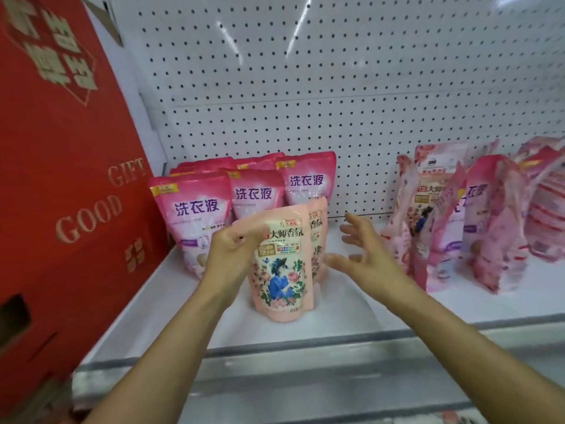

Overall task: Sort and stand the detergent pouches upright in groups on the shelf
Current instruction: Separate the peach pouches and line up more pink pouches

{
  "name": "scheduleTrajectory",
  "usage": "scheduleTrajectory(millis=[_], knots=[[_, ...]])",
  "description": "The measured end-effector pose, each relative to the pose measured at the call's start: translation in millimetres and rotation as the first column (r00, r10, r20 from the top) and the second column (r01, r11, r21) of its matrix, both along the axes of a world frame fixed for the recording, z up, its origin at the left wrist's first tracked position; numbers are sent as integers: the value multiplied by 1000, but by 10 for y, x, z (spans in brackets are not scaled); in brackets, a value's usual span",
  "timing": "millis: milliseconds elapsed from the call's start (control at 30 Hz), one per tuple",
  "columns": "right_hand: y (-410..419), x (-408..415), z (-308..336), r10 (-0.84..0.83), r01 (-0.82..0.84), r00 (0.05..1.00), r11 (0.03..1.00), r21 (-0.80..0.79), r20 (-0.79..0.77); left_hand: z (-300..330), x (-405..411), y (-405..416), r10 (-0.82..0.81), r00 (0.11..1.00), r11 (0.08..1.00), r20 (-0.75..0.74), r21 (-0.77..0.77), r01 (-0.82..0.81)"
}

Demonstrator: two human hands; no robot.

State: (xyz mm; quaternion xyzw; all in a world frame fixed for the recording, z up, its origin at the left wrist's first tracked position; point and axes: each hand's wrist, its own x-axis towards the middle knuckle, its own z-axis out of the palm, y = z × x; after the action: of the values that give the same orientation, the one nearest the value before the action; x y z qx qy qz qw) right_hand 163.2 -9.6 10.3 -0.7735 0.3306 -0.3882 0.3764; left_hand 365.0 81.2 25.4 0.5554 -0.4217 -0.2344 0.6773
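A peach floral pouch (282, 280) stands upright at the shelf's front middle; my left hand (234, 255) grips its top left corner. A second peach pouch (318, 240) stands right behind it. Several pink pouches (195, 209) with purple lettering stand grouped at the back left. My right hand (363, 255) hovers just right of the peach pouches, fingers spread, holding nothing. On the right, a mixed bunch of pink and floral pouches (477, 221) stands turned at odd angles.
A big red gift box (67, 166) walls off the left side of the white shelf (351, 304). White pegboard (336, 87) forms the back. The shelf's grey front rail (305, 344) runs below my arms.
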Motion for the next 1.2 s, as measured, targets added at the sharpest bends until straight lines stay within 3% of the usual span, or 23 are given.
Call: scheduleTrajectory(millis=[67,100,267,367,467,633,833,1200], knots=[[-6,99,-118,84,-106,992,957,271,91,-33,6,101,-2,1000,1000,-5,-28,2],[10,134,-156,112,-138,988,945,296,102,-56,0,150,-25,1000,999,-10,-43,25],[187,241,-230,54,-109,979,954,278,197,-388,-79,395,-181,980,980,-79,75,187],[276,181,-252,-57,-8,974,958,287,218,-508,-153,481,-86,995,989,-41,118,90],[394,-77,-247,-151,85,952,967,241,268,-445,-244,522,-2,998,998,-58,62,6],[505,-737,-200,-127,43,910,976,212,396,-296,-669,550,-22,998,1000,-65,-3,22],[424,-1671,-180,-184,105,889,973,204,419,-337,-1541,342,-75,996,996,-42,49,77],[-32,-4512,-263,-360,315,900,927,204,244,-500,-4301,-543,-305,942,945,-138,79,317]])
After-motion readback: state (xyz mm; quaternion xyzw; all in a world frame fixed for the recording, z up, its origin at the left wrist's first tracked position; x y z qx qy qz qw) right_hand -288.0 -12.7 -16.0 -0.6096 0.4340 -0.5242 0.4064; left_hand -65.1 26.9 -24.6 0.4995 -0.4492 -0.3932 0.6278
